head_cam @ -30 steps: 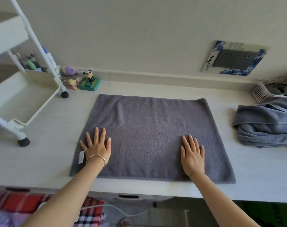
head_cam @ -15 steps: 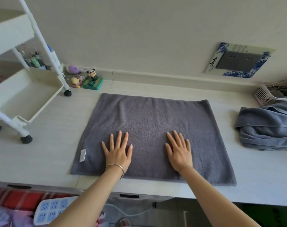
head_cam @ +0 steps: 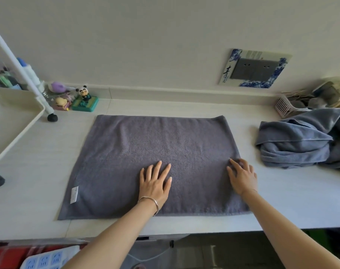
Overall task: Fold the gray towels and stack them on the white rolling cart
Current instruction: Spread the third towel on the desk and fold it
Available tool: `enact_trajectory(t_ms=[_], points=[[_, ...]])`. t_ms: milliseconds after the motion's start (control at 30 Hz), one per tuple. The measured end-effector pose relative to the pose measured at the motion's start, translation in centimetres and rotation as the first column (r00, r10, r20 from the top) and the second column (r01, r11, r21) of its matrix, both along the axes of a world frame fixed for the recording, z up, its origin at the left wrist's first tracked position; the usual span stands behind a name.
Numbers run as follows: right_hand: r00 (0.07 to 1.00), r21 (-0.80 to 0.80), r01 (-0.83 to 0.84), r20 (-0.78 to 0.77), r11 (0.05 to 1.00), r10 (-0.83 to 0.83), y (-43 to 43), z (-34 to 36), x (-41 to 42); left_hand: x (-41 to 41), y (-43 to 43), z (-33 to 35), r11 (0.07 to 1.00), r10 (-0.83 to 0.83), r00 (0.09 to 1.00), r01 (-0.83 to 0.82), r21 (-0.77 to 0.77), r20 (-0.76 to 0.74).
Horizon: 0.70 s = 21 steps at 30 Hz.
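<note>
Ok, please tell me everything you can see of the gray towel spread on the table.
The spread towel is dark gray terry-like cloth, lying flat on the pale table. A small white label sits near its front left corner. The left hand rests flat on it; the right hand touches its right edge.

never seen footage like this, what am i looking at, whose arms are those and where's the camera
There is no machine: these are a person's two bare arms, filmed by a camera worn on the head, looking down. A gray towel lies spread flat on the white table. The left hand rests flat on it; the right hand touches its right edge. Neither holds anything. More gray towels lie crumpled at the right, and the white rolling cart stands at the left.
</note>
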State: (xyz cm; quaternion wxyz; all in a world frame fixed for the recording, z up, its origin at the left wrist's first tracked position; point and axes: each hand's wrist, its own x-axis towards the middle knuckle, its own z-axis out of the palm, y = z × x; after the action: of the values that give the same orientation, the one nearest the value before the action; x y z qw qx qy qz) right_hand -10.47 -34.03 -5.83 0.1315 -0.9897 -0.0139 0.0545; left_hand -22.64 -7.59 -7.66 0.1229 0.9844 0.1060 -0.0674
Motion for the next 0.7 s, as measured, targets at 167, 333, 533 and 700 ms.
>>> enact_trajectory(t_ms=[167, 333, 533, 700], points=[[0.98, -0.123, -0.177, 0.066, 0.977, 0.186, -1.6, 0.6, -1.3, 2.2, 2.9, -0.4, 0.992, -0.092, 0.996, 0.091, 0.086, -0.001], [0.923, 0.087, -0.383, 0.08, 0.919, 0.377, -1.5, 1.5, -4.2, 4.7, 3.6, 1.7, 0.991, 0.032, 0.998, -0.024, 0.133, -0.058], [0.855, 0.263, -0.507, 0.034, 0.821, 0.517, -0.5, 1.0, -5.4, 0.8, -4.9, 3.2, 0.985, -0.171, 0.984, 0.172, 0.031, -0.043], [0.826, 0.11, -0.553, -0.055, 0.826, 0.56, -1.8, 1.5, -2.9, -1.5, -9.0, 1.3, 0.994, -0.113, 0.982, 0.112, -0.013, -0.149]])
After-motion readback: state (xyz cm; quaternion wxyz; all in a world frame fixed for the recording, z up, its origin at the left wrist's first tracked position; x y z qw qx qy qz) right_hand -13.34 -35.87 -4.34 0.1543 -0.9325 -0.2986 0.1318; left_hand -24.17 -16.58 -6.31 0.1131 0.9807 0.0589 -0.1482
